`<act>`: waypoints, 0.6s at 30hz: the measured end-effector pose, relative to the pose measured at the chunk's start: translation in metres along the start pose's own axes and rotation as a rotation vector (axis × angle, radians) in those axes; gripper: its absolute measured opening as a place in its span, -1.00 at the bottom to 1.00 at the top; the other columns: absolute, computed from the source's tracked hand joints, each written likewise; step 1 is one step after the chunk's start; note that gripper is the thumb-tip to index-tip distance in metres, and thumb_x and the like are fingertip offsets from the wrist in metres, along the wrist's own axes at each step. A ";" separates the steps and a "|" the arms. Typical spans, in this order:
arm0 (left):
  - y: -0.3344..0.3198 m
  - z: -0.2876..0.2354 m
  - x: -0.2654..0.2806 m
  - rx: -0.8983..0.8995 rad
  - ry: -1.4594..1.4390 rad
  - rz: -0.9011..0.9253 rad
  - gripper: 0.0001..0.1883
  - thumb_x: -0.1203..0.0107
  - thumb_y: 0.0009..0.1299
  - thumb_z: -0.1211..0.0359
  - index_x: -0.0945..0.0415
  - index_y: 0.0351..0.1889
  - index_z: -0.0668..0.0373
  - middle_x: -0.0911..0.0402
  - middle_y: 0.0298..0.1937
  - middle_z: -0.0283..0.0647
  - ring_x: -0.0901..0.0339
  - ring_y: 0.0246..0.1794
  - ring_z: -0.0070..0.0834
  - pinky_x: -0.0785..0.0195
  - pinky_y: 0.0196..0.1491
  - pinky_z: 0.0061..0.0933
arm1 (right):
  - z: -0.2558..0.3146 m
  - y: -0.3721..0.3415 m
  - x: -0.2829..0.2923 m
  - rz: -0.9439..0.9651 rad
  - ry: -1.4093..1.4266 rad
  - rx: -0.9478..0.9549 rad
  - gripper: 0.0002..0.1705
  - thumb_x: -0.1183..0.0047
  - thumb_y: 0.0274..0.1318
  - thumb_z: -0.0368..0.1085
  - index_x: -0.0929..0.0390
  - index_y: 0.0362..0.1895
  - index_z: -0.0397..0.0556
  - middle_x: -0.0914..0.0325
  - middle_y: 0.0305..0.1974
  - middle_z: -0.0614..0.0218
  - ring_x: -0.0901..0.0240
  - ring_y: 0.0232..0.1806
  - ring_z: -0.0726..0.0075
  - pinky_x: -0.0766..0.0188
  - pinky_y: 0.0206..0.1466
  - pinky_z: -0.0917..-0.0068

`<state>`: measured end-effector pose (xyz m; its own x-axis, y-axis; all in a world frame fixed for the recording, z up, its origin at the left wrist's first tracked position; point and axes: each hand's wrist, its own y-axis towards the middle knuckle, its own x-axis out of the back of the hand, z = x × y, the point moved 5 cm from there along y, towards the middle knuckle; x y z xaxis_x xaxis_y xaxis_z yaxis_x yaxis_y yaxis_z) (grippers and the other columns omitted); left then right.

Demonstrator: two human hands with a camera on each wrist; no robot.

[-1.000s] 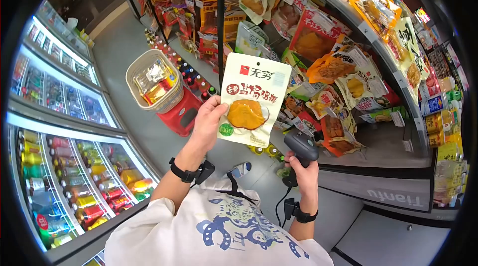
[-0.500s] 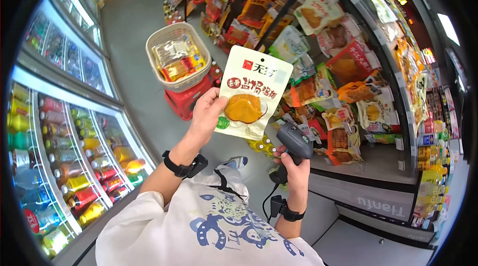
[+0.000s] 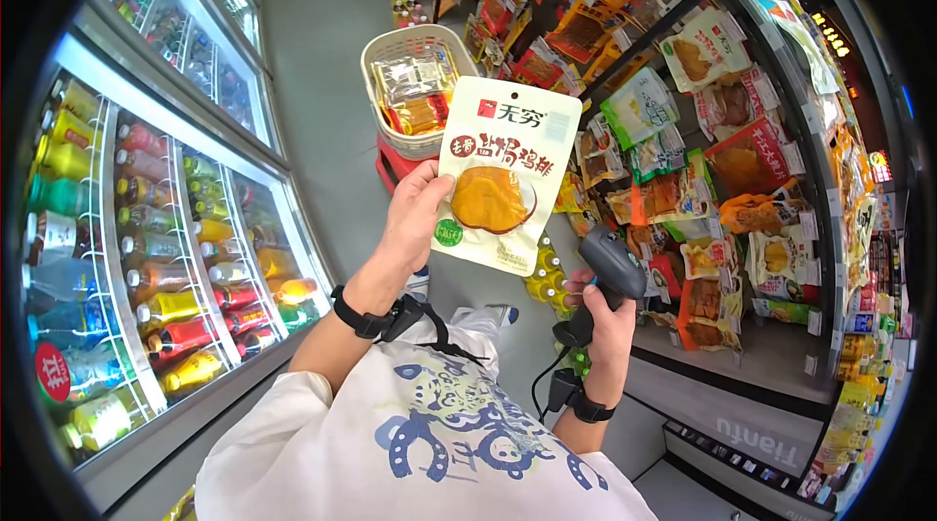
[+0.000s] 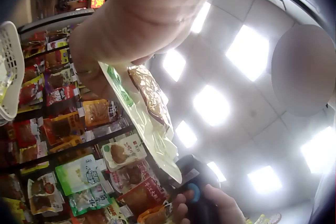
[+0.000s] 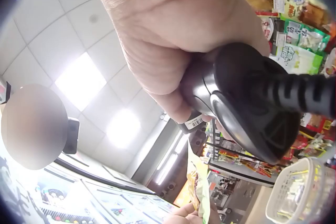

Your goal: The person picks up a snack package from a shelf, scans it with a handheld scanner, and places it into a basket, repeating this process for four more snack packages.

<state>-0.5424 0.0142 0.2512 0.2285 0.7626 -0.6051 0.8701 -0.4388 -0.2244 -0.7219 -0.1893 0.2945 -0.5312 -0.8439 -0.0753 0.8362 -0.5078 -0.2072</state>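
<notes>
In the head view my left hand [image 3: 410, 219] pinches a cream-coloured snack packet [image 3: 498, 180] by its left edge, thumb on the front. The packet is upright, its printed front with a golden chicken picture facing me. My right hand [image 3: 609, 331] grips a black handheld barcode scanner [image 3: 615, 265] by its handle, just right of and below the packet. A cable hangs from the handle. Seen from the left wrist, the packet [image 4: 142, 108] is nearly edge-on, its lower corner close to the scanner [image 4: 197, 205]. The right wrist view shows the scanner's handle base [image 5: 247, 103] up close.
Beyond the packet, a white basket [image 3: 371, 67] of packaged snacks stands on a red stool [image 3: 393, 165]. Lit drink fridges [image 3: 176, 267] line the left side. Shelves of hanging snack packets [image 3: 747, 160] fill the right. Bottles [image 3: 547, 277] stand on the floor by the shelf.
The head view has turned, so the basket and shelves sit further right in it. The basket is now partly behind the packet. Both hands keep their holds.
</notes>
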 end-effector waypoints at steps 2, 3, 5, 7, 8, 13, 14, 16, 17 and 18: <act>-0.002 -0.011 -0.008 -0.073 -0.115 0.067 -0.70 0.04 0.40 0.41 -0.35 0.06 0.31 -0.52 0.05 -0.18 -0.50 0.02 -0.46 -0.36 0.11 -0.44 | 0.000 0.001 -0.007 0.024 0.014 -0.004 -0.67 -0.02 0.07 -0.51 -0.46 -0.02 -0.19 -0.56 -0.20 0.21 -0.55 -0.19 0.30 -0.52 -0.20 0.40; -0.003 -0.012 -0.009 -0.068 -0.115 0.065 -0.70 0.04 0.40 0.41 -0.35 0.06 0.31 -0.52 0.05 -0.18 -0.50 0.02 -0.46 -0.36 0.11 -0.44 | 0.003 0.000 -0.012 0.036 0.012 -0.003 -0.67 -0.02 0.07 -0.52 -0.46 -0.01 -0.18 -0.56 -0.19 0.22 -0.55 -0.19 0.30 -0.52 -0.20 0.40; -0.005 -0.013 -0.013 -0.062 -0.134 0.127 -0.72 -0.06 0.36 0.45 -0.38 0.01 0.32 -0.52 0.06 -0.16 -0.49 0.03 -0.47 -0.34 0.13 -0.44 | 0.003 -0.001 -0.012 0.039 0.007 -0.006 -0.66 -0.02 0.07 -0.52 -0.46 -0.01 -0.17 -0.56 -0.19 0.22 -0.54 -0.19 0.30 -0.52 -0.19 0.40; -0.006 -0.008 -0.016 -0.049 -0.147 0.160 -0.65 -0.10 0.34 0.47 -0.35 0.08 0.31 -0.52 0.06 -0.16 -0.49 0.03 -0.45 -0.35 0.14 -0.40 | 0.001 -0.002 -0.010 0.075 -0.023 0.005 -0.64 -0.03 0.07 -0.52 -0.46 0.01 -0.16 -0.56 -0.18 0.23 -0.54 -0.18 0.30 -0.52 -0.17 0.40; -0.007 -0.003 -0.017 -0.001 -0.165 0.151 -0.61 -0.11 0.34 0.45 -0.33 0.11 0.31 -0.50 0.08 -0.14 -0.48 0.06 -0.42 -0.35 0.15 -0.38 | -0.001 -0.002 -0.006 0.069 -0.025 0.003 -0.64 -0.03 0.07 -0.52 -0.46 0.01 -0.16 -0.56 -0.18 0.23 -0.54 -0.18 0.30 -0.52 -0.17 0.40; -0.008 0.002 -0.022 0.037 -0.144 0.140 -0.61 -0.06 0.38 0.40 -0.34 0.15 0.25 -0.50 0.12 -0.22 -0.44 0.12 -0.45 -0.29 0.18 -0.37 | -0.006 -0.006 0.006 0.015 -0.010 -0.029 -0.64 -0.03 0.07 -0.52 -0.46 0.02 -0.16 -0.56 -0.17 0.23 -0.55 -0.18 0.30 -0.53 -0.16 0.40; -0.007 0.002 -0.023 0.046 -0.141 0.145 -0.61 -0.06 0.38 0.40 -0.34 0.15 0.25 -0.50 0.12 -0.22 -0.44 0.12 -0.45 -0.29 0.18 -0.37 | -0.007 -0.008 0.007 0.006 -0.006 -0.031 -0.64 -0.03 0.07 -0.52 -0.46 0.02 -0.16 -0.56 -0.17 0.23 -0.55 -0.18 0.30 -0.53 -0.16 0.40; -0.006 -0.002 -0.024 0.005 -0.134 0.145 -0.68 0.02 0.42 0.42 -0.38 0.13 0.25 -0.51 0.10 -0.23 -0.47 0.08 -0.47 -0.36 0.12 -0.40 | -0.009 -0.010 0.008 -0.022 -0.020 -0.040 -0.64 -0.03 0.07 -0.52 -0.46 0.02 -0.16 -0.56 -0.17 0.21 -0.55 -0.19 0.30 -0.53 -0.17 0.41; -0.006 -0.002 -0.025 0.012 -0.134 0.148 -0.68 0.02 0.42 0.42 -0.38 0.13 0.25 -0.51 0.10 -0.23 -0.47 0.08 -0.47 -0.36 0.12 -0.40 | -0.010 -0.011 0.007 -0.030 -0.019 -0.042 -0.64 -0.03 0.07 -0.52 -0.46 0.02 -0.16 -0.56 -0.17 0.21 -0.55 -0.19 0.30 -0.53 -0.17 0.41; -0.005 -0.002 -0.024 0.025 -0.145 0.135 -0.68 0.03 0.42 0.41 -0.38 0.13 0.25 -0.51 0.11 -0.23 -0.47 0.09 -0.46 -0.36 0.13 -0.39 | -0.011 -0.012 0.006 -0.038 -0.010 -0.048 -0.63 -0.03 0.07 -0.52 -0.45 0.02 -0.16 -0.56 -0.17 0.20 -0.55 -0.19 0.30 -0.53 -0.17 0.41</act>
<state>-0.5514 -0.0004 0.2685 0.2756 0.6203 -0.7344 0.8240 -0.5458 -0.1517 -0.7365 -0.1859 0.2855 -0.5605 -0.8262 -0.0564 0.8079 -0.5306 -0.2564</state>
